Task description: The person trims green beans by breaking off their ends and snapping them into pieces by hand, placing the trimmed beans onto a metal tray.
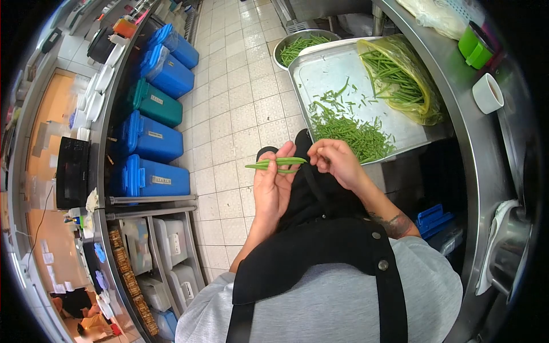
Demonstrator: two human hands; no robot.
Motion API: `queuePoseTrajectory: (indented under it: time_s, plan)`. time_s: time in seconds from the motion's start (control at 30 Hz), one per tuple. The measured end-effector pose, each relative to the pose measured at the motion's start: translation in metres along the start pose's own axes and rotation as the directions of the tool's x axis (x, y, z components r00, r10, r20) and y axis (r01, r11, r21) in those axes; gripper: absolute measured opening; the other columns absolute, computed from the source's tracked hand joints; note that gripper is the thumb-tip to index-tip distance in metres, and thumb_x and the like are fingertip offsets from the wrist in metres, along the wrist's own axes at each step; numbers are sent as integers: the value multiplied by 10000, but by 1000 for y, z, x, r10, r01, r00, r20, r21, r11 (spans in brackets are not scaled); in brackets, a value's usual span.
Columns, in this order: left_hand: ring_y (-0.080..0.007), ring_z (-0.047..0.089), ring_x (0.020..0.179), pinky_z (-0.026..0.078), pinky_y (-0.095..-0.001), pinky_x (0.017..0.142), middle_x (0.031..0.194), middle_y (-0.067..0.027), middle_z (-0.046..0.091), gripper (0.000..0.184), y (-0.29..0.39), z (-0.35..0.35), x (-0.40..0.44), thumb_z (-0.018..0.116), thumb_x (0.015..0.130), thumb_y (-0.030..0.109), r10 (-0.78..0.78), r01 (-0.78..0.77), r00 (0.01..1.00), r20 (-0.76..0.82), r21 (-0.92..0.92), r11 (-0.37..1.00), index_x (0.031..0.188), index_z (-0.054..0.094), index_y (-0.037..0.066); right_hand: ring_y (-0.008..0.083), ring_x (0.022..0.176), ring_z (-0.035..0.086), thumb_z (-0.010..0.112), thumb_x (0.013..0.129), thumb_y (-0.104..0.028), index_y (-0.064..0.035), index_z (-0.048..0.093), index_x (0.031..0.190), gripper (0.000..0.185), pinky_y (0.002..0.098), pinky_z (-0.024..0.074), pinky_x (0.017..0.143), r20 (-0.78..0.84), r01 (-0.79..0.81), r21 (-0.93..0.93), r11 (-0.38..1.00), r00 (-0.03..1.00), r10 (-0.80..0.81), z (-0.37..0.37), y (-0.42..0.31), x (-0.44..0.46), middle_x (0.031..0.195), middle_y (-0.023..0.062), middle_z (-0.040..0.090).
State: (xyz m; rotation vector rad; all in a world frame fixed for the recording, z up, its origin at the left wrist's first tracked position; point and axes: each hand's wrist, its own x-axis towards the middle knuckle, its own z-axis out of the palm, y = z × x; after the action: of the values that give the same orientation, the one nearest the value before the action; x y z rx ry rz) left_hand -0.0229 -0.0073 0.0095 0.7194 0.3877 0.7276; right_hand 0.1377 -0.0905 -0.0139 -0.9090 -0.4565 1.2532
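Observation:
A few long green beans [280,162] lie across my left hand [275,180], pinched under its thumb over my lap. My right hand [333,160] is just to the right of the bean tips, its fingers curled together; whether anything small is between them is hidden. Beyond it, a metal tray [337,64] holds a pile of short cut bean pieces [357,134] at its near edge. At the tray's far right lies an open yellow plastic bag [423,103] of long whole beans [394,74].
A metal bowl [278,54] of beans stands behind the tray. Blue lidded bins [163,177] and a green one [157,103] line the left side. A white cup [488,93] and green container [476,47] stand on the steel counter [460,114] at right.

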Motion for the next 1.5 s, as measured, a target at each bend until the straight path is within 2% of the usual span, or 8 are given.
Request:
queuePoseTrajectory:
  time_s: [0.1, 0.33, 0.53, 0.63, 0.73, 1.17, 1.37, 1.5]
  plan:
    - [-297, 419, 1266, 403, -440, 1002, 1332, -200, 460, 154, 0, -4, 3, 448, 972, 189, 13, -13, 1000, -14, -6, 1000, 1096, 469, 100, 45, 589, 504, 544, 890, -134, 19, 643, 902, 183, 188, 402, 527, 59, 70, -340, 938, 997, -53, 10, -2, -5, 715, 8, 605]
    - [-298, 429, 1258, 403, -442, 998, 1333, -210, 454, 150, -5, -2, 1, 446, 973, 195, 13, -12, 999, -35, 43, 999, 1081, 477, 96, 45, 566, 493, 612, 798, -67, 13, 654, 799, 90, 208, 396, 511, 43, 234, -641, 731, 962, -271, 15, 0, -9, 676, 12, 604]
    - [-284, 416, 1273, 402, -438, 1000, 1345, -191, 450, 129, -2, -7, 0, 434, 976, 181, -140, 139, 990, -20, -57, 989, 1066, 482, 103, 36, 623, 504, 572, 793, -43, 9, 635, 773, 85, 197, 388, 546, 246, 375, -490, 787, 925, -289, 11, -3, -8, 679, 5, 572]
    - [-270, 409, 1282, 406, -429, 997, 1355, -170, 446, 120, 1, -6, 2, 426, 979, 177, -229, 219, 973, -38, -176, 960, 1060, 485, 112, 29, 661, 508, 567, 811, -39, 13, 626, 801, 79, 191, 393, 574, 172, 180, -302, 936, 976, -132, 7, -1, -6, 694, -11, 569]
    - [-259, 394, 1293, 392, -463, 1011, 1378, -140, 426, 136, 1, -6, 3, 437, 973, 185, -223, 213, 974, -27, -206, 955, 1075, 485, 108, 21, 640, 492, 571, 834, -52, 19, 631, 850, 94, 189, 387, 558, 76, 213, -379, 900, 977, -199, 8, 4, -2, 700, -30, 565]
    - [-300, 412, 1268, 391, -439, 991, 1329, -200, 458, 145, -5, -1, -1, 427, 979, 188, -102, 105, 994, 38, -66, 992, 1091, 464, 103, 56, 537, 452, 641, 785, -100, 11, 643, 835, 122, 238, 370, 494, 244, 287, -702, 652, 957, -158, 11, -2, -10, 593, 15, 538]
    - [-302, 437, 1248, 383, -431, 993, 1304, -207, 486, 133, -7, 4, 0, 427, 978, 176, -158, 167, 985, 66, -156, 973, 1077, 461, 94, 37, 585, 467, 592, 802, -91, 14, 633, 831, 116, 220, 385, 521, 301, 296, -451, 842, 939, -169, 7, 0, -9, 654, 7, 580]
    - [-315, 420, 1267, 377, -426, 1002, 1284, -215, 506, 134, -2, 1, 2, 420, 979, 178, -126, 135, 988, 91, -104, 985, 1062, 465, 83, 54, 588, 484, 583, 832, -120, 20, 634, 809, 150, 225, 399, 537, 51, 241, -639, 731, 961, -273, 4, -31, -8, 653, 26, 584]
